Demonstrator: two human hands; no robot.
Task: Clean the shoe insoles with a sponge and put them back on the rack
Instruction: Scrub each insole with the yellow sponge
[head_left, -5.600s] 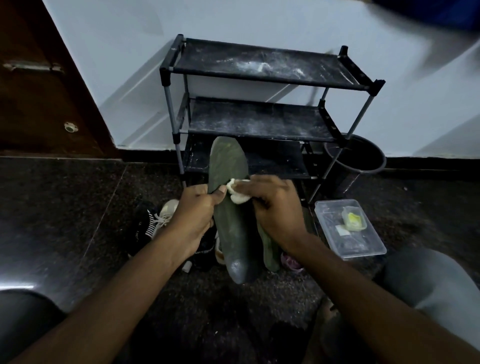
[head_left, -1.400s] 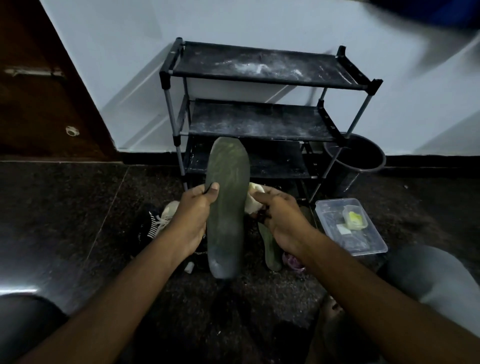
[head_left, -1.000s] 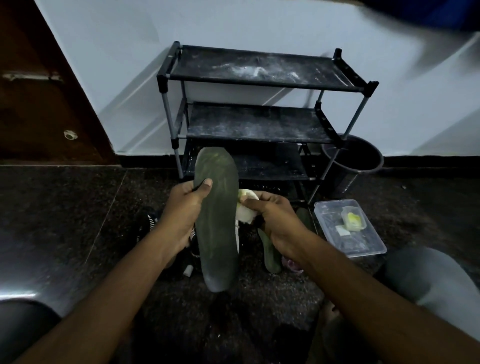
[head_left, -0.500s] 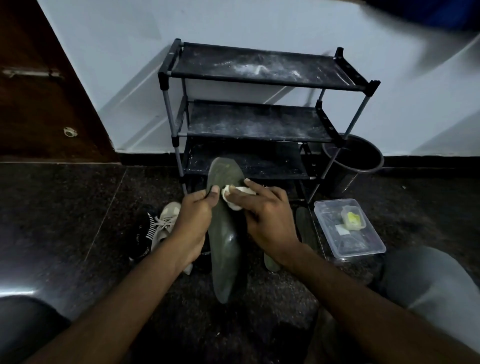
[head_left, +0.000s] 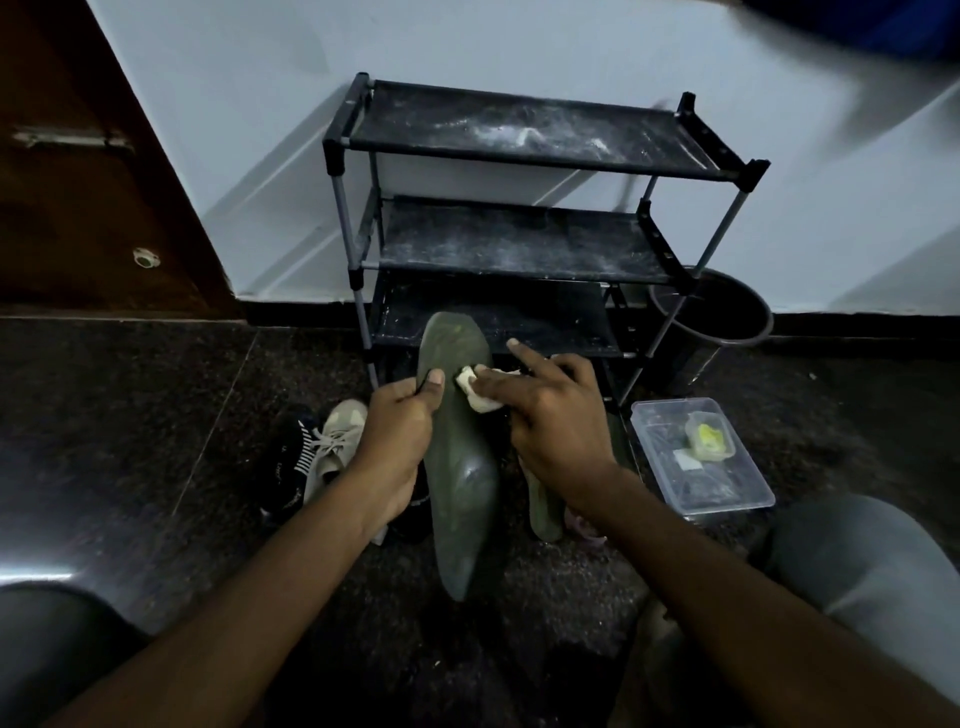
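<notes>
Person seated on the floor (head_left: 156, 415), facing a black three-tier rack (head_left: 514, 241); all three shelves are bare and dusted white.

Left hand (head_left: 397, 431): closed around the left edge of a dark green insole (head_left: 460, 483), thumb on its face. The insole is held lengthwise directly in front of the rack's lowest shelf, off the floor, its far end overlapping that shelf's front edge.

Right hand (head_left: 550, 415): holds a pale sponge (head_left: 475, 392) pressed against the insole's upper part, just beside the left thumb; the index finger is lifted straight.

A second insole (head_left: 543, 506) lies on the floor in front of the rack, partly hidden under the right wrist.

In front of the rack's left leg: a beige sneaker (head_left: 332, 441) beside a black shoe (head_left: 291, 462).

Right of the rack: a dark bucket (head_left: 727, 312) touching its frame, and a clear plastic container (head_left: 727, 483) nearer the person.
</notes>
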